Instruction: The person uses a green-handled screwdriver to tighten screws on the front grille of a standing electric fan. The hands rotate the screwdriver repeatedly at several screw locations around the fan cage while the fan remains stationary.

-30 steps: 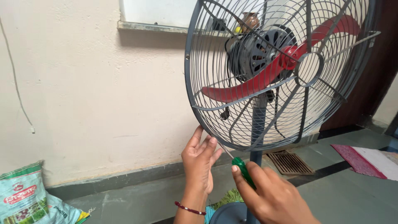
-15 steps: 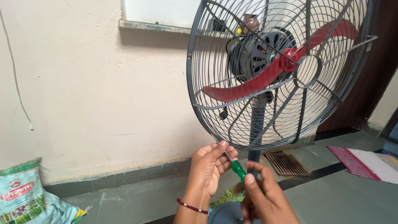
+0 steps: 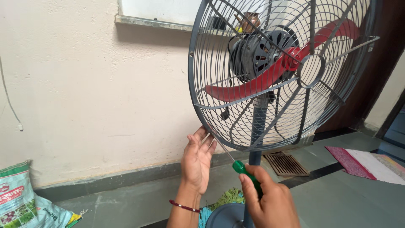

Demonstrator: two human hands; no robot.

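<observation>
Right hand (image 3: 268, 200), lower centre, grips the green screwdriver (image 3: 242, 171); left hand (image 3: 197, 160), fingers spread and holding nothing, steadies the fan guard (image 3: 219, 139) rim (tip contact unclear): keep the shaft square, press firmly

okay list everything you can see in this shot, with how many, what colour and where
pedestal fan: one, grey wire guard, red blades, centre and right
screwdriver: one, green handle, tip at guard's lower rim
printed sack: one, green and white, lower left floor
floor grate: one, brown, behind fan pole
mat: one, red and white, right floor
bracelet: one, red, left wrist
left hand: at guard's lower rim
right hand: gripping screwdriver
</observation>
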